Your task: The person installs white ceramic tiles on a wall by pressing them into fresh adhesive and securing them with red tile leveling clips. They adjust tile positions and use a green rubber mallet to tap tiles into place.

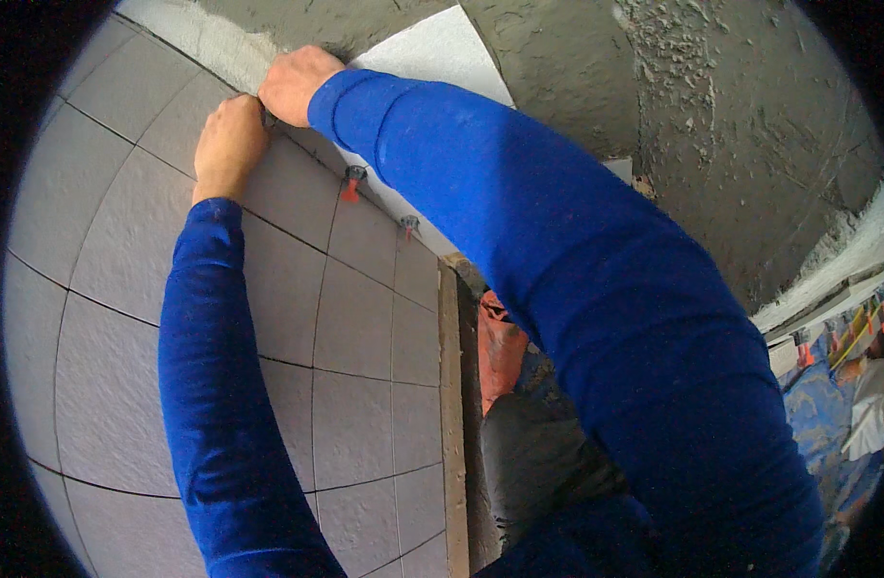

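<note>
Left hand (232, 143), right hand (298, 85) both curled at far-left edge of grey tiles (357, 323), can't tell what they've got. Orange baggy thing (501, 352) right of tiles, contents hidden.

Crumpled orange material (500, 354) lies near a long, narrow wooden strip (453, 424).
</note>
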Motion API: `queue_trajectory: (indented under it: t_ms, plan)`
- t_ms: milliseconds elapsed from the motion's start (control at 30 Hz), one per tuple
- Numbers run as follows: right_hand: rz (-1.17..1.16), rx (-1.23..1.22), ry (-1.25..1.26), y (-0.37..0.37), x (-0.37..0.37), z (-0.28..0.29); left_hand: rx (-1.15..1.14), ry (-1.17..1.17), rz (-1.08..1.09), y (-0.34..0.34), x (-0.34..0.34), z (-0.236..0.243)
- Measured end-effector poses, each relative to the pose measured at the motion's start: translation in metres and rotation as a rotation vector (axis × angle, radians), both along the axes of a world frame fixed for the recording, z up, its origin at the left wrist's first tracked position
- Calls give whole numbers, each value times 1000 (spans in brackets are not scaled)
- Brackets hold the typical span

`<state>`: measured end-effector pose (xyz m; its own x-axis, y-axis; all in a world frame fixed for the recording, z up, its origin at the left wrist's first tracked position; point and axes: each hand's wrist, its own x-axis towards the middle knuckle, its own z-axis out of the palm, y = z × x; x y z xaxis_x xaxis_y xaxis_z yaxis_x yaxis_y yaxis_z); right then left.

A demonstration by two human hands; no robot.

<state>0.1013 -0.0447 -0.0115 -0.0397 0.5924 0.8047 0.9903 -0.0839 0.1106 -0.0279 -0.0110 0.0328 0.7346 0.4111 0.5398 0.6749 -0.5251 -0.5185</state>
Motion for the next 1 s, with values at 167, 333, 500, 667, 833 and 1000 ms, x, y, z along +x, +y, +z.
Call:
queue_trajectory:
  t_ms: [167,333,500,667,833,1000]
  plan:
    - [63,42,18,2,1,-2,2,32,16,0,1,-1]
    - [52,9,36,4,2,-1,9,39,21,-4,1,-3]
    - [62,54,38,9,2,-1,10,36,0,5,1,-3]
    - [46,100,67,5,-2,-2,40,16,12,12,1,-10]
    - [141,385,194,-72,-14,-21,13,11,-8,-1,-3,-17]
    - [254,424,645,-255,-43,-172,49,-679,-402,-45,-13,-34]
